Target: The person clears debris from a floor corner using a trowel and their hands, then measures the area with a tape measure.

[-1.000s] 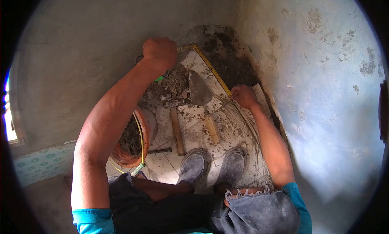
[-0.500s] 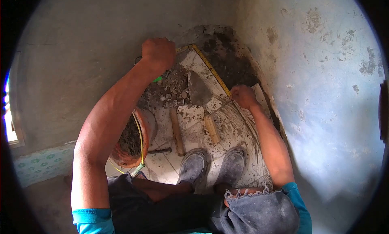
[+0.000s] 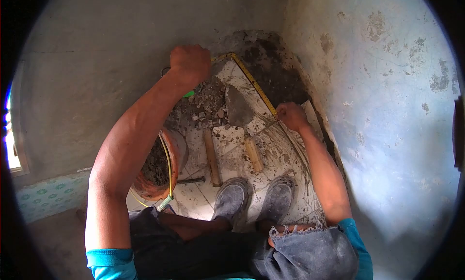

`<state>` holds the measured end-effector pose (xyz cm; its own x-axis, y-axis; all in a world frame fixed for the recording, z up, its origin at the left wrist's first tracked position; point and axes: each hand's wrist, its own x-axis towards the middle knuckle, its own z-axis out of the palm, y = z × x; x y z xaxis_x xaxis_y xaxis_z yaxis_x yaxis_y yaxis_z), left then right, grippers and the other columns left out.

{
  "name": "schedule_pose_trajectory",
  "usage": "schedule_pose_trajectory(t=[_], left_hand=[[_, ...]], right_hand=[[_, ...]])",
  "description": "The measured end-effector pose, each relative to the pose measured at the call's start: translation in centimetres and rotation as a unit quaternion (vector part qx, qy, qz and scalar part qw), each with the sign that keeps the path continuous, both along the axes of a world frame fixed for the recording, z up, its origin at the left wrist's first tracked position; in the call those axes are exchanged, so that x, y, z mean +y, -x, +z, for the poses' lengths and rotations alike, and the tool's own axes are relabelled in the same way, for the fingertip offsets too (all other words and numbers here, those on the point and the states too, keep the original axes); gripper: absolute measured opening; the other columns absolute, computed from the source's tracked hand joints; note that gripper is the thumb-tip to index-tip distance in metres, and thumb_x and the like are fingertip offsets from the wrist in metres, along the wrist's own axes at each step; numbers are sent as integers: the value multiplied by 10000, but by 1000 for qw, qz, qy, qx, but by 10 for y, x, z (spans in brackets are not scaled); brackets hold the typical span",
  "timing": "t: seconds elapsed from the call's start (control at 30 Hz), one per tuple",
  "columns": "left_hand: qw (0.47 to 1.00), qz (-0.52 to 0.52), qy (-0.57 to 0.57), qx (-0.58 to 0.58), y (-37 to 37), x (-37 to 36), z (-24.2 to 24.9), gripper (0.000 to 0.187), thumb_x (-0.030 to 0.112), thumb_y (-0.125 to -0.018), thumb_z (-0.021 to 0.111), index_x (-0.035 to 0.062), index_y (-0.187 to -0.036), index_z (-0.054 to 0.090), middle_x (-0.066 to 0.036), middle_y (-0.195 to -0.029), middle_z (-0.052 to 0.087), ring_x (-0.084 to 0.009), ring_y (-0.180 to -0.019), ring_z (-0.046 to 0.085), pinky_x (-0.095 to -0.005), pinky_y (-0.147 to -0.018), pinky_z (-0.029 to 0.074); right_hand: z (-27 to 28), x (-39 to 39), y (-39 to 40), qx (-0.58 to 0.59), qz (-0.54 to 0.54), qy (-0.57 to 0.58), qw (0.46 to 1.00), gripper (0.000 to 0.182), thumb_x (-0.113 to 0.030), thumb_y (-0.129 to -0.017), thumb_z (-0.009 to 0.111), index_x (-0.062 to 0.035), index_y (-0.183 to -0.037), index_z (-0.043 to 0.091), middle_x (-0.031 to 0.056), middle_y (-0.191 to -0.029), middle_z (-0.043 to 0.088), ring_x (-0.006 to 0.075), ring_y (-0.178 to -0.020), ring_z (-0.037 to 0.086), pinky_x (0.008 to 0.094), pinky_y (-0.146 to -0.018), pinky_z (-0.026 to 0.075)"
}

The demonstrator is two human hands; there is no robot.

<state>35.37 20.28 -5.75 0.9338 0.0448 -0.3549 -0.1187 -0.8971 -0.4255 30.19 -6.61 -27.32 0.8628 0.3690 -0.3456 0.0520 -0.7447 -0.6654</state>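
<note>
In the head view, your left hand, upper left of centre, is curled into a fist at one stretch of the yellow tape measure, fingers hidden, while your right hand, right of centre, pinches its other end between nearly closed fingers. The tape bends at upper centre, beside the dark patch; below it, near mid-frame, your trowel lies beside rubble, with the orange bucket at lower left.

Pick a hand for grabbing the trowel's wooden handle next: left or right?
Right, probably: though on the tape, the right hand is closer to the trowel handle. The left hand is farther off, with rubble between.
</note>
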Motion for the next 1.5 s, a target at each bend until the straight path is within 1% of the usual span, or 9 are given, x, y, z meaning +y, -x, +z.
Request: schedule_pose_trajectory(t=[0.17,0.23,0.67,0.77,0.93,1.17,1.37,1.43,1.5], left_hand=[[1000,-7,-4,0,0,1,-1,200,160,-754,578,59,-891,682,-121,-886,671,-271,-882,657,-377,-722,533],[1000,-1,-5,8,-1,2,-3,203,170,-757,580,60,-897,680,-117,-892,670,-268,-870,660,-382,-694,539],[1000,-16,-5,16,-2,3,-4,241,216,-743,622,60,-919,674,-111,-920,659,-269,-876,652,-386,-695,540],[1000,-13,-6,6,-2,3,-6,254,218,-733,627,58,-926,673,-111,-921,658,-268,-877,651,-393,-701,540],[1000,-17,-17,7,0,0,-1,182,156,-778,587,109,-918,692,-72,-932,676,-228,-901,657,-361,-669,529],[1000,-7,-24,15,-1,-2,0,184,158,-773,585,111,-911,697,-82,-911,681,-227,-884,663,-350,-681,529],[999,19,32,12,-1,12,20,266,247,-756,589,25,-878,670,-155,-914,653,-309,-916,635,-412,-763,521],[996,10,74,-42,3,33,34,284,224,-750,546,29,-912,676,-173,-909,660,-343,-901,630,-398,-788,507],[989,-84,123,-20,-5,100,23,312,256,-738,546,3,-869,675,-206,-928,646,-365,-871,616,-408,-794,486]], right_hand=[[-3,0,-1,5,-2,3,1000,155,-156,-725,611,-102,-854,677,115,-818,667,283,-786,642,387,-712,490],[3,1,-1,-5,11,18,1000,159,-128,-727,649,-75,-874,672,82,-816,687,220,-785,659,338,-713,492],[-4,1,-1,-2,-13,14,1000,147,-105,-727,648,-75,-870,666,76,-802,683,219,-778,655,338,-714,487],[-2,0,-1,9,9,1,1000,188,-152,-744,577,-113,-893,684,118,-849,668,298,-827,635,388,-745,488],[0,1,1,-13,-1,20,1000,137,-112,-733,643,-70,-862,663,75,-799,684,213,-779,657,333,-707,487],[-3,0,-1,3,10,4,1000,133,-119,-736,644,-61,-854,663,76,-793,685,216,-767,658,333,-703,489],[3,-7,7,-27,-53,-68,996,146,-128,-750,602,-74,-869,668,134,-835,663,281,-807,640,367,-706,483],[15,-17,21,-115,-154,-131,973,114,-86,-798,560,-50,-885,625,139,-804,648,293,-766,632,376,-700,481],[15,-36,37,-126,-174,-147,966,97,-79,-825,543,-35,-891,599,132,-793,637,268,-725,622,361,-686,480]])
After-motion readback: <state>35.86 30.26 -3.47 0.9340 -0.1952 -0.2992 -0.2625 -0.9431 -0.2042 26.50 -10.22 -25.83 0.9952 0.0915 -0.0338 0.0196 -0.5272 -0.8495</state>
